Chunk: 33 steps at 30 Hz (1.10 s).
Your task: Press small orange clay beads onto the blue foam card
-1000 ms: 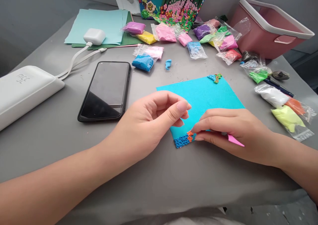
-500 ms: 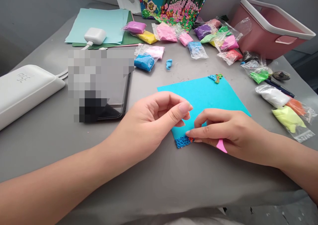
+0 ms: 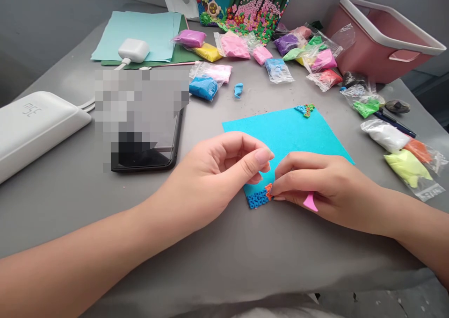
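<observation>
Pink tool (image 3: 310, 202) was gripped by right hand (image 3: 329, 187) over near edge of blue card (image 3: 280, 127); left hand (image 3: 224, 173) was curled over card's left side, contents untellable; blue rings (image 3: 257, 199), orange rings (image 3: 268, 191) were set at card's near-left corner; card was judged light, bendable, best held by bare edges.

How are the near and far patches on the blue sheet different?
The near patch has dark blue and orange rings; the far patch mixes lighter blue, green and orange. The right hand is at the near patch; the far patch is untouched. Both sit at corners of the blue sheet.
</observation>
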### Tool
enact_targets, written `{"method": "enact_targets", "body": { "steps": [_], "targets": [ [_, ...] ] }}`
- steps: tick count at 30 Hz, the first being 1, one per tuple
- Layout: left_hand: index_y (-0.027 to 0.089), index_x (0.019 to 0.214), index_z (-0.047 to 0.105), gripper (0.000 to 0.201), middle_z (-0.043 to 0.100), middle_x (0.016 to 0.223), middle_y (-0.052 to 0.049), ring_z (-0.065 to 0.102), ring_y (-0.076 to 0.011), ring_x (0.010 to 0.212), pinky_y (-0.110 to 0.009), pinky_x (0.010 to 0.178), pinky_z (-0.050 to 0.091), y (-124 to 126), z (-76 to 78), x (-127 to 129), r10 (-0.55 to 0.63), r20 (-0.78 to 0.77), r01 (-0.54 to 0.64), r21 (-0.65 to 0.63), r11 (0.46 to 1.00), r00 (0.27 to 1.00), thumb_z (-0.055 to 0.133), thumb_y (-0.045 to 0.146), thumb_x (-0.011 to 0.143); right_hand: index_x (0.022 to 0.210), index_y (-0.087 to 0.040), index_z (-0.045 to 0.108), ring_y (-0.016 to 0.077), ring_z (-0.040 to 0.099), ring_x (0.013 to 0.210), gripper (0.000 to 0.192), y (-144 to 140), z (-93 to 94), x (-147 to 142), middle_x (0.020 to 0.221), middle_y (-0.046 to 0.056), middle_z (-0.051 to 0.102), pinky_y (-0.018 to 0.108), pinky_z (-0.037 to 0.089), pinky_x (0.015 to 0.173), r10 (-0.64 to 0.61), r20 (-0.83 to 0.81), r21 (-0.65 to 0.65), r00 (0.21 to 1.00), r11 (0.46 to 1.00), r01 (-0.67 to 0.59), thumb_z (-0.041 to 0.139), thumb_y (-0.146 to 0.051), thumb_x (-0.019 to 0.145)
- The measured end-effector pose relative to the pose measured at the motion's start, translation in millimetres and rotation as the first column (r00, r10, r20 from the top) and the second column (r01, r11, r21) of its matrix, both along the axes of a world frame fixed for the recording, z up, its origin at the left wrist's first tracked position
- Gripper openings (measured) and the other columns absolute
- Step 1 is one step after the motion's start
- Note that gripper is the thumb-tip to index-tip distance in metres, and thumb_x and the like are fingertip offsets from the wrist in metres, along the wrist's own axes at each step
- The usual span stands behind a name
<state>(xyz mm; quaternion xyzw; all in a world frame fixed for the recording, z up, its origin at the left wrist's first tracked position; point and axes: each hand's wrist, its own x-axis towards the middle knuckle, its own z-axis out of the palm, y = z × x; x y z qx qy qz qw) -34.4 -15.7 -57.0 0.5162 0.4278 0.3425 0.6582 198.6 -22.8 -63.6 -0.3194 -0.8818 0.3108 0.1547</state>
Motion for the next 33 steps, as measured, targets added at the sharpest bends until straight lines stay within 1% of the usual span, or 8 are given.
{"method": "enact_targets", "body": {
  "steps": [6,10,14,17,22,26,30,33],
  "targets": [
    [0.024,0.081,0.072,0.021,0.07,0.08,0.005,0.068,-0.0096,0.079,-0.016,0.078,0.058,-0.4,-0.2,-0.7,-0.034,-0.024,0.035,0.015,0.999,0.999,0.074,0.044,0.088,0.107,-0.022,0.074,0.012,0.068,0.085,0.021,0.5,-0.4,-0.9,0.104,0.004,0.068,0.024,0.054,0.074,0.0,0.008,0.031,1.0,1.0,0.0,0.062,-0.011,0.094],
    [0.023,0.082,0.072,0.022,0.071,0.082,0.003,0.069,-0.0128,0.081,-0.02,0.077,0.059,-0.6,1.4,-1.0,-0.033,-0.044,0.034,0.023,0.999,0.998,0.074,0.044,0.087,0.1,-0.02,0.072,0.0125,0.064,0.081,0.016,-0.6,6.2,-3.6,0.091,0.004,0.067,0.025,0.052,0.073,-0.047,-0.113,0.11,0.992,0.992,0.06,0.057,-0.025,0.101],
    [0.023,0.082,0.072,0.021,0.07,0.081,0.002,0.07,-0.0138,0.079,-0.022,0.075,0.059,-1.2,1.5,-0.5,-0.037,-0.069,0.039,0.029,0.999,0.997,0.074,0.043,0.087,0.092,-0.023,0.07,0.0192,0.064,0.094,0.06,-3.4,12.6,-1.6,0.094,0.007,0.067,0.034,0.053,0.089,-0.205,-0.278,-0.071,0.939,0.979,0.192,0.022,-0.055,0.106],
    [0.024,0.083,0.071,0.018,0.071,0.078,0.003,0.07,-0.013,0.076,-0.021,0.072,0.058,-2.6,0.3,-0.5,-0.086,-0.054,0.088,0.052,0.995,0.995,0.071,0.041,0.09,0.087,-0.024,0.07,0.0216,0.065,0.091,0.07,-2.9,12.6,-1.0,0.09,0.006,0.067,0.037,0.053,0.088,-0.308,-0.356,-0.228,0.882,0.944,0.238,0.019,-0.072,0.097],
    [0.023,0.084,0.071,0.016,0.071,0.077,0.002,0.069,-0.0126,0.073,-0.021,0.069,0.058,-4.0,-1.3,-1.0,-0.126,-0.036,0.128,0.077,0.989,0.991,0.07,0.038,0.091,0.077,-0.021,0.069,0.0136,0.061,0.068,0.026,2.1,11.0,-4.5,0.074,0.001,0.066,0.025,0.051,0.06,-0.449,-0.34,-0.45,0.826,0.849,0.276,0.06,-0.033,0.098],
    [0.023,0.084,0.072,0.014,0.072,0.079,0.002,0.069,-0.0118,0.074,-0.019,0.07,0.058,-3.1,-1.1,-0.2,-0.131,-0.01,0.132,0.067,0.989,0.991,0.072,0.036,0.089,0.078,-0.019,0.071,0.0151,0.063,0.072,0.019,4.9,10.3,-5.6,0.078,0.003,0.068,0.024,0.053,0.06,-0.466,-0.281,-0.587,0.839,0.775,0.234,0.059,-0.016,0.093],
    [0.023,0.083,0.072,0.015,0.071,0.078,0.003,0.068,-0.011,0.073,-0.018,0.069,0.057,-2.9,-0.6,0.3,-0.115,-0.007,0.115,0.067,0.991,0.993,0.072,0.037,0.09,0.083,-0.018,0.069,0.0187,0.067,0.072,0.048,6.5,10.7,-7.0,0.084,0.008,0.066,0.028,0.056,0.054,-0.524,-0.377,-0.696,0.763,0.705,0.14,0.04,-0.051,0.103],
    [0.022,0.082,0.07,0.019,0.072,0.078,0.002,0.069,-0.0133,0.074,-0.021,0.069,0.058,-3.0,-0.7,0.9,-0.106,-0.03,0.108,0.067,0.992,0.994,0.071,0.04,0.09,0.073,-0.018,0.067,0.0178,0.063,0.059,0.079,8.6,12.0,-7.0,0.065,0.008,0.061,0.029,0.054,0.05,-0.553,-0.386,-0.692,0.738,0.703,0.165,0.015,-0.072,0.098]
  ]
}}
